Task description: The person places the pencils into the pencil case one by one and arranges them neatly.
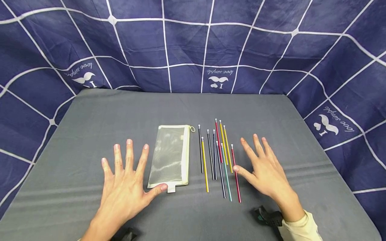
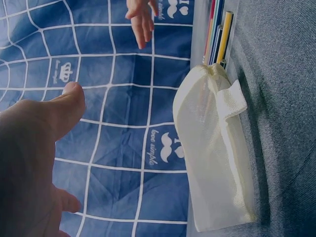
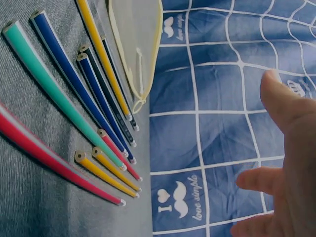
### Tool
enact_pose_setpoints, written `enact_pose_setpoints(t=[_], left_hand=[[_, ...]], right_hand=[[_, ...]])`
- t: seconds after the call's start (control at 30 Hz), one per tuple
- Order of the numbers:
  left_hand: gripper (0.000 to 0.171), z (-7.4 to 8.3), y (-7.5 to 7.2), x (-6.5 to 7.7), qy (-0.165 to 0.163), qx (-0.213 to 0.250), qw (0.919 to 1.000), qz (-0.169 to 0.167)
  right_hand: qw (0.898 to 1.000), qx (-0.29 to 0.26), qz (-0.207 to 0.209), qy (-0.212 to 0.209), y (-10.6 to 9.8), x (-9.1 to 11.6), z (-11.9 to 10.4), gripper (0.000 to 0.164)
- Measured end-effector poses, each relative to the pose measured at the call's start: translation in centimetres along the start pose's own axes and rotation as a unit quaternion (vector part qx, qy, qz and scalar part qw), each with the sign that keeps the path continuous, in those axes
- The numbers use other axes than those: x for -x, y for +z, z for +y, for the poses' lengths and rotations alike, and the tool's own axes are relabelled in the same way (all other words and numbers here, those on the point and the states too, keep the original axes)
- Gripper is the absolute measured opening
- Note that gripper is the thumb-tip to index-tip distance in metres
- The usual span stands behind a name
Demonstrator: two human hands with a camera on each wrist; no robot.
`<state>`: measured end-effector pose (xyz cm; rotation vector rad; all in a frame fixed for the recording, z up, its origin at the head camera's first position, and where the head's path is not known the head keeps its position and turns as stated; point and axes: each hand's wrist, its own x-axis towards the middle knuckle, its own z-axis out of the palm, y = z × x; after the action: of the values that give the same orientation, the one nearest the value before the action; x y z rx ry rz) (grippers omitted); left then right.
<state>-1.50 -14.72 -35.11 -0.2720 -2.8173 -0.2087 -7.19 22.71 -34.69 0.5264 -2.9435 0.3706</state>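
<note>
Grey cloth [image 1: 181, 107] below, spreading the left hand [image 1: 125, 183] wide beside the pouch [image 1: 168, 155] and the right hand [image 1: 266, 170], thumb out, near the pencils [image 1: 220, 170].

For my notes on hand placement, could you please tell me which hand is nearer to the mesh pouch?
Left: the left hand is spread just left of the mesh pouch; the right hand is farther off on the pouch's other side, with pencils between.
</note>
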Motion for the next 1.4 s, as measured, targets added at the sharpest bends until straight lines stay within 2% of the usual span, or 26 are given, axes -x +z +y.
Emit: enact_pose_setpoints(t=[0.23, 0.4, 0.5, 0.73, 0.9, 1.03, 1.1, 1.23, 1.33, 1.4], left_hand=[[0.11, 0.1, 0.2, -0.2, -0.003, 0.003, 1.0, -0.002], [0.108, 0.1, 0.2, -0.3, -0.003, 0.012, 0.9999, -0.003], [0.107, 0.1, 0.2, -0.4, -0.002, 0.019, 0.9998, 0.001], [0.102, 0.2, 0.2, -0.5, -0.001, 0.036, 0.9992, 0.016], [0.1, 0.1, 0.2, -0.5, -0.001, 0.051, 0.9983, 0.028], [0.095, 0.2, 0.1, -0.7, 0.001, 0.068, 0.9975, 0.02], [0.093, 0.2, 0.2, -0.9, 0.002, 0.078, 0.9969, 0.009], [0.089, 0.4, 0.3, -1.0, 0.001, 0.083, 0.9965, -0.009], [0.087, 0.5, 0.4, -1.1, 0.003, 0.084, 0.9964, -0.004], [0.085, 0.5, 0.6, -1.2, 0.009, 0.087, 0.9962, 0.005]], right_hand=[[0.998, -0.042, 0.047, 0.016, 0.9, -0.5, -0.1, 0.075], [0.99, -0.103, 0.089, 0.025, 1.9, -1.1, 0.3, 0.063], [0.987, -0.129, 0.095, 0.029, 2.3, -1.5, 0.5, 0.055], [0.982, -0.162, 0.046, 0.081, 2.6, -1.9, 1.0, 0.045], [0.978, -0.174, -0.007, 0.117, 2.9, -2.1, 1.3, 0.041], [0.972, -0.184, -0.049, 0.136, 3.2, -2.3, 1.7, 0.04], [0.968, -0.195, -0.065, 0.148, 3.4, -2.4, 1.9, 0.04], [0.95, -0.24, -0.097, 0.176, 3.8, -2.5, 2.3, 0.039], [0.939, -0.262, -0.119, 0.188, 4.1, -2.6, 2.5, 0.037], [0.937, -0.26, -0.132, 0.192, 4.2, -2.6, 2.5, 0.036]])
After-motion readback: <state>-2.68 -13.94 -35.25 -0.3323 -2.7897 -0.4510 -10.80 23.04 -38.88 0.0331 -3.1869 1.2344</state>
